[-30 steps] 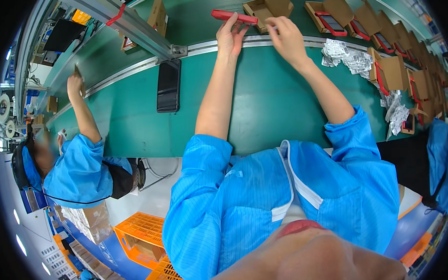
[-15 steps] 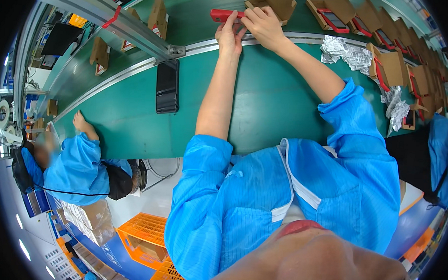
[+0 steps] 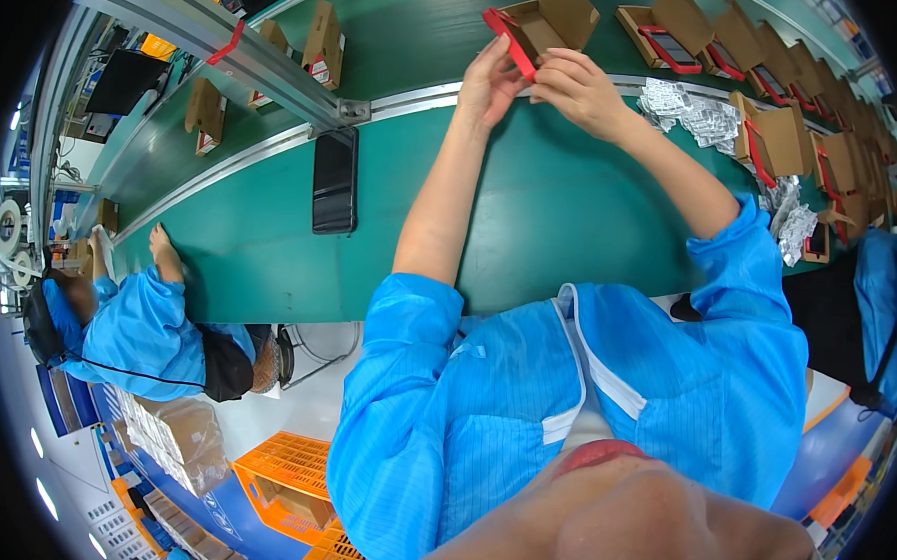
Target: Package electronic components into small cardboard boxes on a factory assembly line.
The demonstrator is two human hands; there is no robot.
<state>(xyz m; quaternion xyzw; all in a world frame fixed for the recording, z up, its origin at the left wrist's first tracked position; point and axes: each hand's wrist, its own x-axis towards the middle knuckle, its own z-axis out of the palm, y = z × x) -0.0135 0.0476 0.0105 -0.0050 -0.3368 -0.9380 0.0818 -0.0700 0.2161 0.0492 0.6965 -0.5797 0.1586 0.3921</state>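
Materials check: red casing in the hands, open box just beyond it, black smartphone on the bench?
Red casing: probably moulded plastic or rubber, from its even, saturated colour; finish unclear.
Open box: cardboard, matte; plain brown faces and a folded lid.
Black smartphone: glossy front, glass or plastic, judging by its reflections.

A black phone [image 3: 335, 180] lies on the green desk [image 3: 259, 262], its far end near a metal beam [image 3: 282, 81]. Left of the phone is a co-worker [image 3: 141, 327] in blue; lower than the phone, an orange crate [image 3: 286, 458] and a wrapped carton [image 3: 186, 439].
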